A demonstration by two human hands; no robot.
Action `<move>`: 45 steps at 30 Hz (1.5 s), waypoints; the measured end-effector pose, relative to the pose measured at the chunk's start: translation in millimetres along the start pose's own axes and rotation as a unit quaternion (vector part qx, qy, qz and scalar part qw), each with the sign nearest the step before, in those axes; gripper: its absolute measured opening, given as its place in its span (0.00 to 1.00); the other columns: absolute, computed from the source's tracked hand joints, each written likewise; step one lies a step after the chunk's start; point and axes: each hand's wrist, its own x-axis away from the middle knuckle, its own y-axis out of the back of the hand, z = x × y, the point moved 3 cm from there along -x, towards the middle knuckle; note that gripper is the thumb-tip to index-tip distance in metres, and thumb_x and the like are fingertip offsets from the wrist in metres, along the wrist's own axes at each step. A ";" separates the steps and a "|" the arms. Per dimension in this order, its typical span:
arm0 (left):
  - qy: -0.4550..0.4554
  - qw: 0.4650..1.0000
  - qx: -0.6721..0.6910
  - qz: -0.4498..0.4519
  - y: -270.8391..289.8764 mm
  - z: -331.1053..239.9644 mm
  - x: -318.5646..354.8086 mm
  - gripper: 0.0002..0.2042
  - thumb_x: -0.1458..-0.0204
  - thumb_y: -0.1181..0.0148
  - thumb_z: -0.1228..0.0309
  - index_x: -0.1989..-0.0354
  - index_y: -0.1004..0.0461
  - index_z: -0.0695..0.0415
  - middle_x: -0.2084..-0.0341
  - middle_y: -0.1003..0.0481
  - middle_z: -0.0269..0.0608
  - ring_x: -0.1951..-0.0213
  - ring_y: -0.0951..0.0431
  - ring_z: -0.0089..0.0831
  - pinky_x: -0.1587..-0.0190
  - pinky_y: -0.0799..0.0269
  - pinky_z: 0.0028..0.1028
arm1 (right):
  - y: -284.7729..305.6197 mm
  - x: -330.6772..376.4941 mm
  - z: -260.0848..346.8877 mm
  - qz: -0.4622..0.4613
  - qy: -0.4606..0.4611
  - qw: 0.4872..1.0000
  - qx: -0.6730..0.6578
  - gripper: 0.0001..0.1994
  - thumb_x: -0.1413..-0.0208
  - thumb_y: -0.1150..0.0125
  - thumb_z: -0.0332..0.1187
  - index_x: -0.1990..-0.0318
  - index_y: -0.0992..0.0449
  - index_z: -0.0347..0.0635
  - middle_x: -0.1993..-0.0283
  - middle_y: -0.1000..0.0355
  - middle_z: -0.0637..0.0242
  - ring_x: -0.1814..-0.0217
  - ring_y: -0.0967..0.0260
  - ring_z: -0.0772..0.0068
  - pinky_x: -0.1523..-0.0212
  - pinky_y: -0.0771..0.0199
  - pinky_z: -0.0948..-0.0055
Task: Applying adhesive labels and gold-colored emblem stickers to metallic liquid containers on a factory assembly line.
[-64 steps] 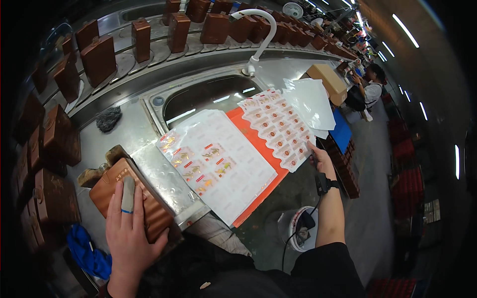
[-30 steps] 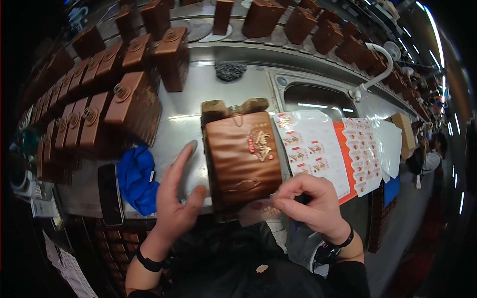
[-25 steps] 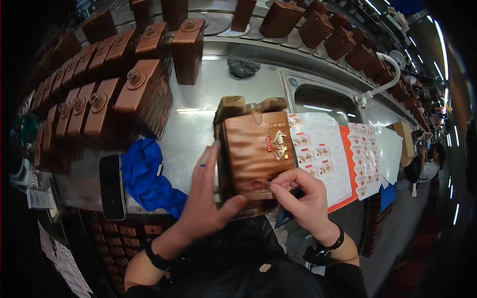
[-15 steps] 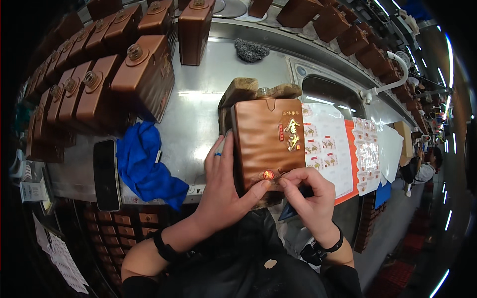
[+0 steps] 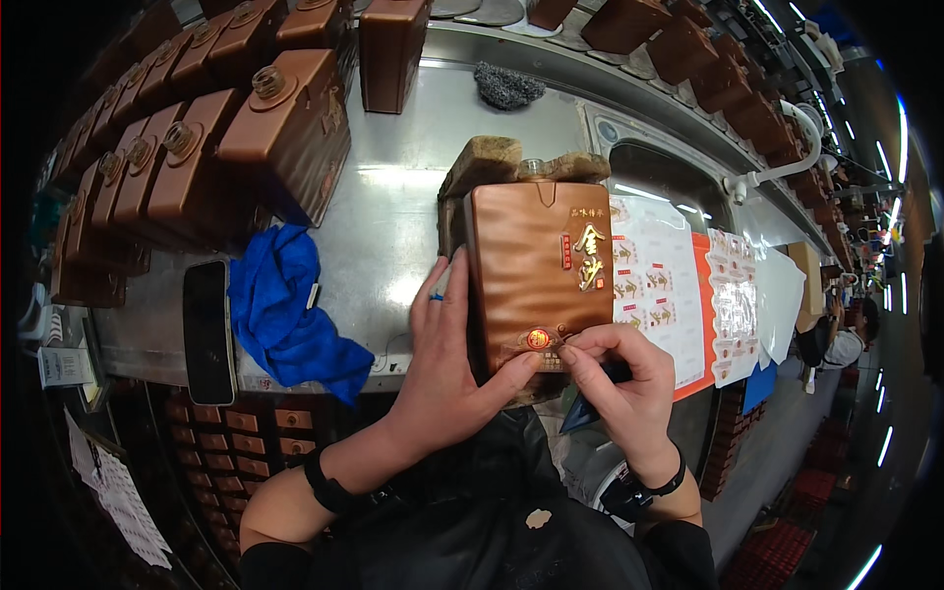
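A brown flat-sided bottle with gold characters lies face up in a rough brown cradle, its clear neck at the far end. My left hand grips its left side, fingers along the edge. The left thumb presses beside a clear sticker with a round red emblem, low on the face. At the sticker's right edge, my right hand is closed in a pinch of thumb and forefinger. Below that palm sticks out a dark blue flat piece; how it is held is hidden.
More brown bottles stand at the left. A blue cloth and a phone lie on the metal bench. Sticker sheets are spread to the right. Beyond are a dark scouring pad and a white pipe.
The view has shifted slightly, so the bench sits a little differently in the picture. Both hands stay at the sticker, and the right fingertips have moved very little.
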 end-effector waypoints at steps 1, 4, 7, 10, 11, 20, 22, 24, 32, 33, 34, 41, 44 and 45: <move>0.002 1.000 -0.001 0.000 0.5 0.2 -0.4 0.50 0.45 0.33 0.56 0.26 0.60 0.73 0.30 0.50 0.68 0.27 0.55 0.61 0.27 0.59 0.49 | 0.0 -0.2 -0.2 0.000 0.002 1.000 0.002 0.05 0.41 0.33 0.23 0.60 0.20 0.32 0.66 0.21 0.66 0.66 0.24 0.82 0.63 0.24 0.81; 0.005 1.000 -0.004 0.004 1.7 0.6 -0.8 0.50 0.45 0.33 0.56 0.26 0.61 0.73 0.30 0.50 0.67 0.27 0.55 0.61 0.27 0.59 0.49 | 1.3 -0.8 -0.4 0.009 -0.008 1.000 0.003 0.05 0.41 0.32 0.23 0.60 0.20 0.32 0.67 0.21 0.66 0.66 0.25 0.82 0.63 0.25 0.81; 0.001 1.000 -0.006 0.007 1.4 3.0 0.2 0.51 0.45 0.33 0.56 0.26 0.61 0.72 0.30 0.50 0.67 0.27 0.55 0.61 0.27 0.59 0.50 | 0.6 -2.1 0.2 0.016 -0.014 1.000 -0.006 0.05 0.41 0.32 0.23 0.60 0.20 0.32 0.67 0.21 0.67 0.66 0.25 0.83 0.63 0.25 0.81; -0.003 1.000 -0.009 0.011 1.6 2.4 0.5 0.51 0.46 0.33 0.56 0.26 0.61 0.71 0.30 0.50 0.67 0.27 0.56 0.61 0.26 0.59 0.50 | 1.3 -2.2 -0.7 0.013 -0.020 1.000 -0.010 0.05 0.41 0.32 0.23 0.60 0.20 0.32 0.67 0.21 0.67 0.66 0.26 0.83 0.63 0.25 0.81; -0.002 1.000 -0.013 0.016 1.5 2.1 0.4 0.51 0.46 0.33 0.56 0.25 0.61 0.71 0.30 0.50 0.67 0.27 0.56 0.61 0.26 0.59 0.50 | 1.6 -2.2 -0.8 0.013 -0.021 1.000 -0.010 0.05 0.41 0.32 0.23 0.60 0.20 0.32 0.67 0.21 0.67 0.66 0.26 0.83 0.63 0.25 0.81; 0.022 0.999 -0.011 0.035 9.7 5.2 1.5 0.53 0.46 0.33 0.54 0.25 0.63 0.69 0.29 0.52 0.66 0.26 0.57 0.61 0.27 0.55 0.51 | 37.2 -37.2 -8.9 -0.011 -0.113 0.994 -0.008 0.05 0.41 0.33 0.29 0.62 0.18 0.37 0.69 0.23 0.74 0.68 0.31 0.87 0.66 0.32 0.84; 0.032 0.998 -0.014 0.048 14.4 6.1 -0.8 0.55 0.48 0.32 0.51 0.25 0.64 0.69 0.30 0.54 0.70 0.27 0.57 0.60 0.28 0.54 0.50 | 78.9 -93.3 -40.0 -0.055 -0.087 0.995 -0.018 0.07 0.41 0.33 0.32 0.62 0.18 0.36 0.68 0.23 0.72 0.65 0.29 0.85 0.62 0.32 0.82; 0.008 0.998 -0.022 0.053 14.2 5.2 -2.0 0.59 0.51 0.30 0.46 0.25 0.64 0.69 0.30 0.54 0.71 0.26 0.58 0.60 0.28 0.54 0.51 | 123.5 -159.0 -89.5 -0.085 -0.047 0.995 -0.013 0.09 0.43 0.31 0.33 0.63 0.18 0.35 0.69 0.23 0.72 0.66 0.31 0.84 0.63 0.34 0.83; -0.037 0.993 -0.108 0.022 16.6 1.7 -10.0 0.64 0.64 0.18 0.56 0.24 0.60 0.65 0.29 0.50 0.63 0.27 0.51 0.59 0.28 0.48 0.48 | 160.5 -252.4 -199.0 -0.080 -0.174 0.908 0.373 0.10 0.51 0.26 0.44 0.68 0.13 0.49 0.73 0.20 0.68 0.73 0.25 0.72 0.67 0.27 0.68; -0.046 0.992 -0.115 0.030 18.0 0.8 -11.6 0.63 0.64 0.18 0.56 0.24 0.59 0.66 0.29 0.49 0.63 0.27 0.51 0.58 0.28 0.47 0.48 | 158.2 -251.8 -195.6 -0.092 -0.159 0.902 0.390 0.10 0.50 0.27 0.44 0.68 0.13 0.50 0.73 0.20 0.68 0.73 0.25 0.70 0.66 0.27 0.67; -0.057 0.990 -0.120 0.040 18.3 -0.2 -12.6 0.63 0.64 0.18 0.57 0.24 0.58 0.66 0.30 0.48 0.62 0.27 0.51 0.58 0.29 0.46 0.48 | 159.1 -249.7 -191.7 -0.105 -0.145 0.895 0.408 0.10 0.50 0.27 0.44 0.67 0.13 0.50 0.73 0.20 0.68 0.73 0.24 0.68 0.66 0.27 0.65; -0.045 0.989 -0.132 0.052 26.3 6.9 -11.1 0.64 0.66 0.18 0.58 0.24 0.59 0.66 0.30 0.46 0.62 0.26 0.52 0.57 0.30 0.45 0.46 | 127.2 -183.3 -82.6 -0.077 0.015 0.993 0.089 0.09 0.42 0.31 0.32 0.63 0.17 0.34 0.72 0.25 0.76 0.70 0.35 0.89 0.69 0.38 0.85; -0.030 0.989 -0.125 0.078 23.0 6.5 -12.7 0.67 0.65 0.18 0.53 0.24 0.63 0.67 0.30 0.48 0.65 0.26 0.54 0.57 0.29 0.47 0.46 | 97.2 -108.5 -13.8 -0.070 -0.002 0.998 0.003 0.05 0.42 0.33 0.29 0.64 0.20 0.37 0.70 0.25 0.73 0.72 0.32 0.86 0.70 0.33 0.84; -0.038 0.992 -0.097 0.071 24.3 2.5 -12.3 0.67 0.63 0.19 0.50 0.25 0.63 0.70 0.33 0.44 0.66 0.27 0.51 0.57 0.29 0.48 0.47 | 84.0 -83.9 1.1 -0.061 -0.013 0.997 -0.048 0.04 0.41 0.35 0.28 0.65 0.21 0.37 0.69 0.24 0.70 0.73 0.31 0.84 0.72 0.30 0.82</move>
